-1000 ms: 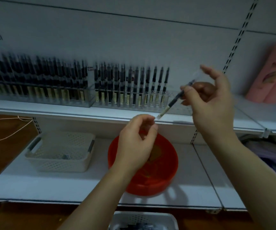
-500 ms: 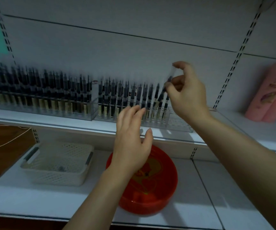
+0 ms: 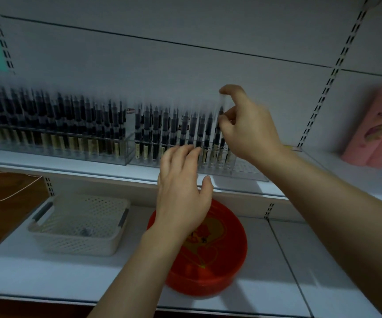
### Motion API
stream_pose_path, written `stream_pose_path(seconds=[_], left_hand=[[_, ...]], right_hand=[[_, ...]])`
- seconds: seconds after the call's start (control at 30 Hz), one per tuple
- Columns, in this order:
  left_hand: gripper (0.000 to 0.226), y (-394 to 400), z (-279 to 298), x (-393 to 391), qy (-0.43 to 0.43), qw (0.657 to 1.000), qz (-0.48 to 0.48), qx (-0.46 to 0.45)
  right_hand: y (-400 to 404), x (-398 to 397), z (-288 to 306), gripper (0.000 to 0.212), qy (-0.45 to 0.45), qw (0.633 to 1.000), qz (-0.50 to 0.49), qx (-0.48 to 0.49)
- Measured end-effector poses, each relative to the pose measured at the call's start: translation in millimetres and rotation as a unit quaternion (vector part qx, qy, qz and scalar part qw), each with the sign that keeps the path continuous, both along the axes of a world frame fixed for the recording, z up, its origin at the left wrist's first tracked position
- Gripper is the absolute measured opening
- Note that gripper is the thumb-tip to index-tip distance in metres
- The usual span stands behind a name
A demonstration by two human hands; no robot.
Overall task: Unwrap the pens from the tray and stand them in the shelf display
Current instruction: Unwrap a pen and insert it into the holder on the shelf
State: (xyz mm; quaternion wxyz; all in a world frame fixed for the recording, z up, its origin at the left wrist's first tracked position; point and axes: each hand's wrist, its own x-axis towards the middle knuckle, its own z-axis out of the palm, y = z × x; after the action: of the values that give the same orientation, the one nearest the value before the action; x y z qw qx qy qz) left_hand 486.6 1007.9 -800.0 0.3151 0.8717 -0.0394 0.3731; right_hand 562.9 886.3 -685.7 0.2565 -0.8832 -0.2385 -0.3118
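Pen: dark barrel, upright, mid-frame right, at the right end of the filled rows.
Display: clear acrylic racks on the upper shelf, mid-frame left to centre, packed with upright dark pens with pale lower labels; perforated slots at its right end.

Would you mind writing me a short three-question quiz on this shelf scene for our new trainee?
1. True or false: the left hand grips a pen.
2. Which item sits on the lower shelf directly below the left hand?
A. a white perforated basket
B. a red bowl
C. a pink package
3. Fill in: the right hand pinches a pen over the ____ end of the clear display rack.

Key
1. False: its fingers are spread and hold nothing.
2. B: the red bowl; the white basket stands to its left, and the pink package is on the upper shelf at the right.
3. right
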Motion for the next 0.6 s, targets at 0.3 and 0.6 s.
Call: stream_pose_path(seconds=[0.3, 0.6], left_hand=[[0.048, -3.2, 3.3, -5.9, -0.025, 0.998, -0.027, -0.053], [0.011, -11.5, -3.3, -36.1, 0.003, 0.971, -0.142, -0.191]], right_hand=[[-4.1, -7.6, -19.5, 0.056, 0.028, 0.999, 0.003, 0.04], [-26.8, -55.1, -78.1, 0.04, -0.066, 0.982, 0.049, 0.169]])
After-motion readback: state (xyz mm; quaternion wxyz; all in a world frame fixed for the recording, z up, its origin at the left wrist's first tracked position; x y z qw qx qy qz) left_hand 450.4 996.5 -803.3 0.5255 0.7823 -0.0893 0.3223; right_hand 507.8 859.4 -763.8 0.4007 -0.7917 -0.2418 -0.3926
